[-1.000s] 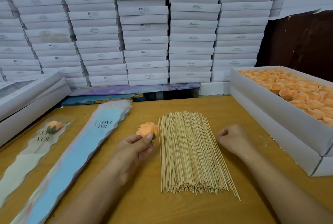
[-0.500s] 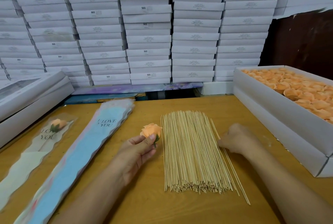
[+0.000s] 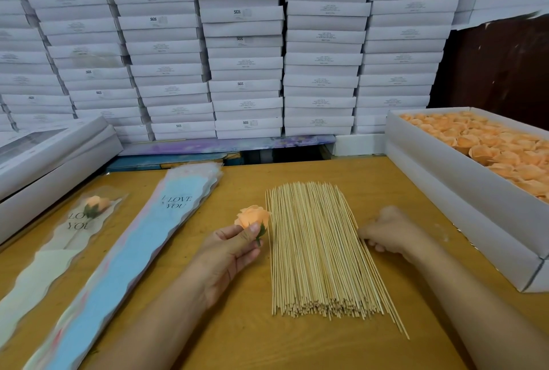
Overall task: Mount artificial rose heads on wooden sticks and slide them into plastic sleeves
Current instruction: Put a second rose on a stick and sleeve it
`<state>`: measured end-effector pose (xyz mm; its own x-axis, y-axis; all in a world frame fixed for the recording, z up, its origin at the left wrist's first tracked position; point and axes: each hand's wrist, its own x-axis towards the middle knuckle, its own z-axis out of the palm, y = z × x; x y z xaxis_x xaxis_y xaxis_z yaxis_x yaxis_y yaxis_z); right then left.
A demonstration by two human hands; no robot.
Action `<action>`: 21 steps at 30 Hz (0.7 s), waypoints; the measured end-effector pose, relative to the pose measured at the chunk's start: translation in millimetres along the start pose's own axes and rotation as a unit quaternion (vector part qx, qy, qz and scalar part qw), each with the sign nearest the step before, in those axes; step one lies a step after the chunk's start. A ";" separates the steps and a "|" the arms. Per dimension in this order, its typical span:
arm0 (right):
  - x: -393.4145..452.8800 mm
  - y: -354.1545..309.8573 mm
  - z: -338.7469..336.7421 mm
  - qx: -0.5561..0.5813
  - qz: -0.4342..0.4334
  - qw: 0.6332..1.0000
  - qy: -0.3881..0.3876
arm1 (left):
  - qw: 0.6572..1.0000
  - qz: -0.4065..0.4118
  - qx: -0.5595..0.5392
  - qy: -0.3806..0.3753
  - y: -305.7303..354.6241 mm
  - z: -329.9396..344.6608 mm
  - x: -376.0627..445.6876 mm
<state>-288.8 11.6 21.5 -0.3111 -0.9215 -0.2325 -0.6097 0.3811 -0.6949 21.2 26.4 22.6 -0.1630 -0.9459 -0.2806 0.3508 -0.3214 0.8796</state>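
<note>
Now picking a stick: right hand (image 3: 389,233) pinches one wooden stick (image 3: 383,289) at the pile's edge (apparently); left hand (image 3: 234,247) pinches the rose head (image 3: 252,216), awaiting mounting.

Matt ochre wooden tabletop (image 3: 237,337), pale thin raw-wood sticks (image 3: 315,250) with rough-cut ends, soft matt peach fabric-like rose head (image 3: 252,216), glossy clear-and-blue plastic sleeves (image 3: 130,253) printed "I LOVE YOU", matt white cardboard boxes (image 3: 243,60) stacked behind, smooth white card tray (image 3: 463,200).

The right hand (image 3: 389,233) hides its own fingertips, so any grip on a stick (image 3: 383,283) stays unclear. The rose box (image 3: 463,191) runs off the right edge. Box-label print (image 3: 322,8) is unreadable.
</note>
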 end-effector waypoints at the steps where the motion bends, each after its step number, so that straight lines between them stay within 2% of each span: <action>1: -0.1 0.0 -0.1 0.003 0.001 1.000 -0.002 | 1.000 0.001 0.000 0.001 0.0 -0.1 0.0; 12: -14.1 -9.3 -12.5 0.053 0.009 0.998 -0.026 | 1.000 -0.004 -0.010 -0.008 0.8 -0.8 -0.6; 18: -34.3 -22.1 -23.3 0.122 -0.074 0.988 -0.057 | 0.999 -0.016 -0.049 -0.018 2.7 3.8 -1.3; 21: -39.4 -26.8 -21.1 0.166 -0.097 0.977 -0.096 | 0.997 -0.015 -0.070 -0.017 5.1 6.5 -0.4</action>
<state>-275.6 39.3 63.7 -0.0524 -0.9830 -0.1759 -0.3642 0.1828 -0.9132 17.1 25.5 29.7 -0.2058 -0.9343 -0.2910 0.4695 -0.3552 0.8084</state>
